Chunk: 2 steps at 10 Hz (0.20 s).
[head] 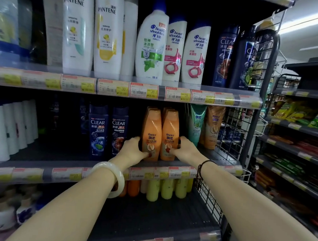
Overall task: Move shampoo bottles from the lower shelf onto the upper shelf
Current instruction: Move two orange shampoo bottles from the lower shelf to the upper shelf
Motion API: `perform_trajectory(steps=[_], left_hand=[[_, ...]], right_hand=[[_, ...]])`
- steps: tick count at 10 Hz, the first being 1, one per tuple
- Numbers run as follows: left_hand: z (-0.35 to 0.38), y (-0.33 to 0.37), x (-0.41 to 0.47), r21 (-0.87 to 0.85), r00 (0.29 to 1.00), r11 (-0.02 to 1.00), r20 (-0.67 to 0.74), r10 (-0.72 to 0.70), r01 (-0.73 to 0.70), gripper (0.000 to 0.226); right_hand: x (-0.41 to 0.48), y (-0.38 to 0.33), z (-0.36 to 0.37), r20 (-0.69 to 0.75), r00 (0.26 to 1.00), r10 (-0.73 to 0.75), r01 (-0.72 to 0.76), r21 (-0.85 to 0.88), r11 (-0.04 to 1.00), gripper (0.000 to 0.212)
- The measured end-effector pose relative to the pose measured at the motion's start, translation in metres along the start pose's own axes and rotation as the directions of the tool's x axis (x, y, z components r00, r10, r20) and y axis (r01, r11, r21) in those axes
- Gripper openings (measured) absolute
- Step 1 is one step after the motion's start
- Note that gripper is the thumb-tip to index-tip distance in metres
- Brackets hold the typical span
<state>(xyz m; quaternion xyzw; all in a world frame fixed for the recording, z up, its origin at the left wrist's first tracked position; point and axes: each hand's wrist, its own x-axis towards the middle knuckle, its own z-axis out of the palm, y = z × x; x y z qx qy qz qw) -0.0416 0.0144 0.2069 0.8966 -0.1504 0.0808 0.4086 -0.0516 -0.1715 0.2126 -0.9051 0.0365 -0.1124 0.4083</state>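
Dim shop aisle, grey lower shelf (pixel 62 152); left hand (pixel 131 149), right hand (pixel 185 150), a grip apiece on orange bottles (pixel 151 131).

Upper left of frame: the left Pantene bottle (pixel 77 30) is showing PANTENE and SMOOTH, and the right Pantene bottle (pixel 107 35) is showing PANTENE and REPAIR.

Upper centre: three white bottles (pixel 153 44) are carrying "head & shoulders".

Upper right: two upper dark bottles (pixel 224 55) are displaying CLEAR.

The upper price tags (pixel 153 91) beneath are reading 35., 38. and 38.0.

Centre: two lower dark bottles (pixel 97 131) are displaying CLEAR. The left Rejoice bottle (pixel 152 127) and right Rejoice bottle (pixel 169 128), both orange, are showing Rejoice.

The lower price tags (pixel 149 174) are reading 15. Smaller print is proving illegible.
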Motion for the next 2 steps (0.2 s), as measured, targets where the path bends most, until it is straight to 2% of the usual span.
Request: perform_trajectory(steps=[1, 2], left_hand=[[-0.004, -0.007, -0.001, 0.052, 1.000, 0.998, 0.011, -0.020, 0.019, 0.048], [-0.019, -0.004, -0.009, 0.066, 0.999, 0.997, 0.011, -0.035, 0.034, 0.046]], right_hand=[[-0.007, -0.007, -0.005, -0.017, 1.000, -0.003, 0.001, -0.089, 0.996, 0.039], [-0.014, -0.019, -0.012, -0.057, 0.998, 0.006, -0.018, -0.219, 0.976, 0.022]])
